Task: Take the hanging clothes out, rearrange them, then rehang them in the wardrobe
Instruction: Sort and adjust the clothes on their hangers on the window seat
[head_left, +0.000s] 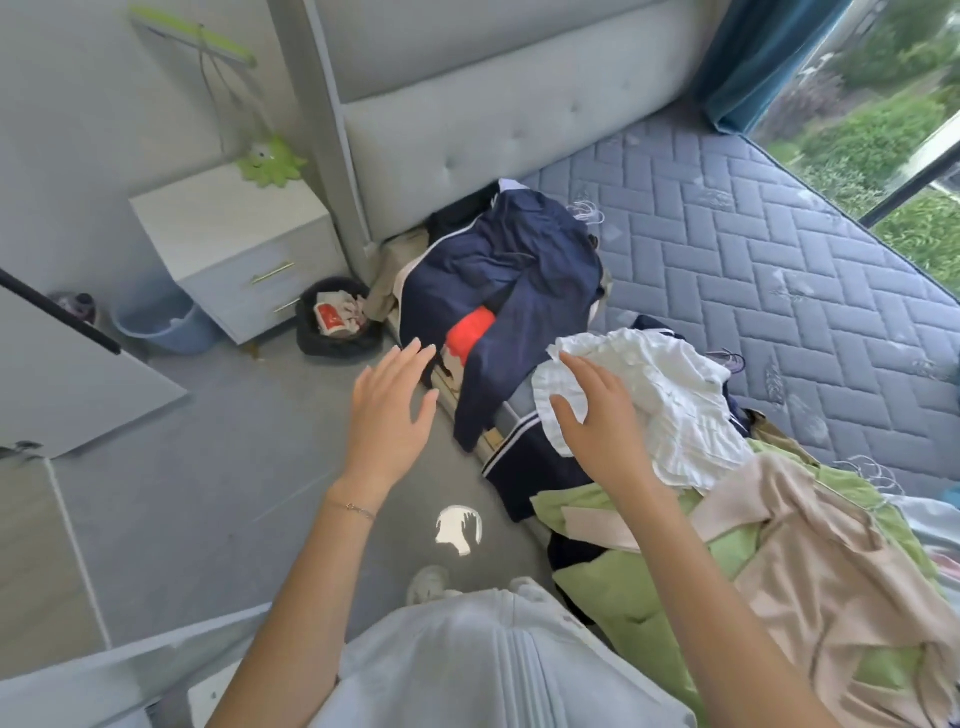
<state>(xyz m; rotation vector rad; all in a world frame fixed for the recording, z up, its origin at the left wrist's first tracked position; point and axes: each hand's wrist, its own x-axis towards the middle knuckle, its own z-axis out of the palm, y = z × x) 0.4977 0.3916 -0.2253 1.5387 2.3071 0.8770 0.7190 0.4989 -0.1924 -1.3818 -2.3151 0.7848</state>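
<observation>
Clothes lie in heaps along the near edge of the bed. A navy jacket (498, 280) with a red patch lies at the head end. A white ruffled garment (665, 389) sits beside it, on top of green (623, 587) and beige (810, 566) garments. My right hand (592, 415) rests on the white garment's left edge, fingers spread, without a clear grip. My left hand (389, 410) hovers open over the floor, just left of the navy jacket. White hangers (589, 212) stick out behind the navy pile.
The bare quilted mattress (779, 249) stretches away to the right, with a padded headboard (493, 114) behind. A white nightstand (234, 244), a black bin (335, 322) and a blue bucket (161, 322) stand on the floor at left. A wardrobe door (67, 374) juts in at far left.
</observation>
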